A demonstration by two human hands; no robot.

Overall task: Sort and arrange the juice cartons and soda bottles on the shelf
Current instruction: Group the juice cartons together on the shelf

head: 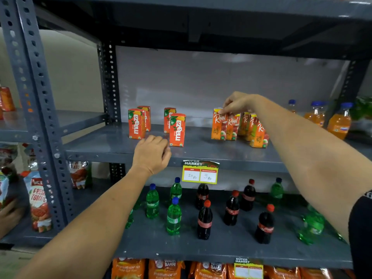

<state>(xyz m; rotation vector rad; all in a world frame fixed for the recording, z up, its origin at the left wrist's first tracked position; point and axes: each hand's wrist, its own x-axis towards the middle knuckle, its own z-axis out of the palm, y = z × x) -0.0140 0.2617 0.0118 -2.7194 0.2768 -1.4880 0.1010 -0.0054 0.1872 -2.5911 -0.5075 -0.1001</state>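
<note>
On the middle grey shelf [120,146] stand several orange Maaza cartons [177,129] at the left and several orange Real cartons [233,127] at the right. My right hand [235,104] pinches the top of the leftmost Real carton [218,125]. My left hand [152,154] hovers at the shelf's front edge, just left of the nearest Maaza carton, fingers curled with nothing in them. On the shelf below stand green Sprite bottles [174,216] and dark cola bottles [204,220], mixed together; one green bottle [311,226] lies on its side at the right.
Orange soda bottles [339,121] with blue caps stand at the far right of the middle shelf. A yellow price tag [199,174] hangs from its front edge. Tomato sauce pouches [39,206] fill the left rack. Tea packets [165,268] sit on the bottom shelf.
</note>
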